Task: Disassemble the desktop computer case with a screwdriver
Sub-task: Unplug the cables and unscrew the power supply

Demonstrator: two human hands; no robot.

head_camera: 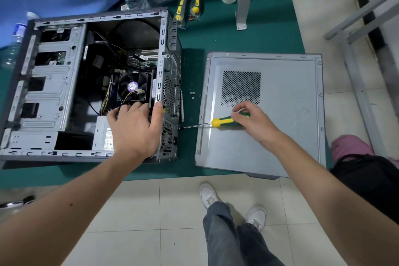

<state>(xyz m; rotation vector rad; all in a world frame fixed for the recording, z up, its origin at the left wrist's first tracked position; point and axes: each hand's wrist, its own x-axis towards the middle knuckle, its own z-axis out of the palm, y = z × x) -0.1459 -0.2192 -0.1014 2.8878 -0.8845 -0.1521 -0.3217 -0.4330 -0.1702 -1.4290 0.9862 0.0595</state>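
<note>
Left hand (136, 127) grips rear edge of open computer case (90, 84) at 9 o'clock. Right hand (252, 121) clamped on screwdriver (218, 122), tip at case's rear, over removed side panel (263, 114) at 3 o'clock. Loose screws (192, 94) between them; spare screwdrivers (187, 4) at 12.

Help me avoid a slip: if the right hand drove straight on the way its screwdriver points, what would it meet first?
The right hand holds the screwdriver pointing left. Its tip sits just short of the case's rear panel, by the power supply grille, so that likely comes first; the exact height is unclear.
</note>
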